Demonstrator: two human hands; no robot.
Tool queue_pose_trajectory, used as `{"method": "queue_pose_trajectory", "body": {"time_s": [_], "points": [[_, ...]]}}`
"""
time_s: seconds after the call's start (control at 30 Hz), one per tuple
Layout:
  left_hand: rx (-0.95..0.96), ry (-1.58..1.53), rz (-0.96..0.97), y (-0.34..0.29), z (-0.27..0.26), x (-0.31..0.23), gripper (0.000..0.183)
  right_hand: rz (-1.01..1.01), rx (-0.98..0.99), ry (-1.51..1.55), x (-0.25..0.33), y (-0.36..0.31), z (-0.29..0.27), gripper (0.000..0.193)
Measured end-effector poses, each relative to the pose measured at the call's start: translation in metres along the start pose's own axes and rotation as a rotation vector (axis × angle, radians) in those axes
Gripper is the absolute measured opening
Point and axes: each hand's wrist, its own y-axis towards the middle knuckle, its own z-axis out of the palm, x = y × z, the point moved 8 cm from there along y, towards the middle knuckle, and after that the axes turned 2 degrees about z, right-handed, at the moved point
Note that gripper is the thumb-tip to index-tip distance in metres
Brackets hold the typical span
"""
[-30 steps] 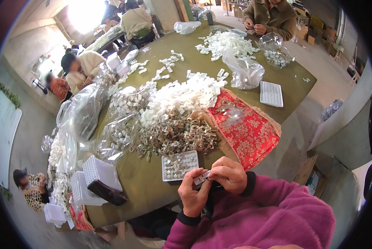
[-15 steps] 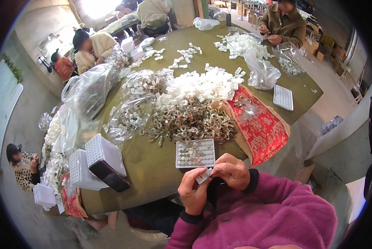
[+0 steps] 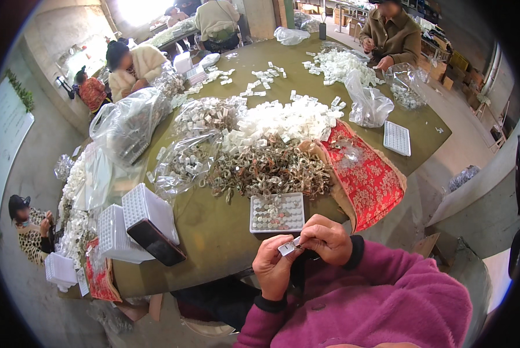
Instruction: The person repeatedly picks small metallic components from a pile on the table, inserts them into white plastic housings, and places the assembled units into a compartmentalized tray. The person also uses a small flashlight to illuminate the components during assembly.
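Observation:
Just in front of the table's near edge, my left hand [image 3: 272, 271] pinches a small white plastic piece [image 3: 286, 248] between thumb and fingers. My right hand [image 3: 330, 241] is closed at the other end of the piece, its fingertips pressed together against it; whether they hold a second small part is hidden. Beyond my hands lies a white tray [image 3: 277, 231] with rows of round cells, many filled with small round pieces. Behind it is a heap of brownish metallic ring-like pieces [image 3: 265, 168], then a pile of white plastic pieces [image 3: 280, 124].
Stacked white trays [image 3: 147, 209] with a dark phone [image 3: 155, 243] leaning on them stand at left. Clear plastic bags [image 3: 126, 124] lie behind. Red patterned cloth [image 3: 364, 185] hangs over the right edge, near another white tray [image 3: 397, 138]. Other people [image 3: 392, 32] sit around the green table [image 3: 213, 255].
The white piece has turned a little in my fingers and its face shows more. Both hands stay close together. The whole view has shifted slightly.

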Motion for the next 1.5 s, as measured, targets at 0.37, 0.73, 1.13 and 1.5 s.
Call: {"method": "queue_pose_trajectory", "body": {"time_s": [0.37, 0.73, 1.13, 1.5], "points": [[0.035, -0.172, -0.205, -0.006, 0.005, 0.010, 0.032, -0.089, -0.005, -0.092, 0.004, -0.006, -0.001, 0.021], [-0.060, -0.524, -0.562, -0.010, 0.014, 0.022, 0.022, -0.160, 0.011, -0.169, 0.012, -0.004, -0.006, 0.021], [-0.047, -0.168, -0.266, -0.004, 0.014, 0.002, 0.019, -0.083, 0.030, -0.272, 0.015, -0.003, -0.001, 0.018], [-0.014, -0.271, -0.409, -0.008, 0.013, 0.016, 0.032, -0.103, -0.038, -0.254, 0.010, -0.008, 0.000, 0.023]]}}
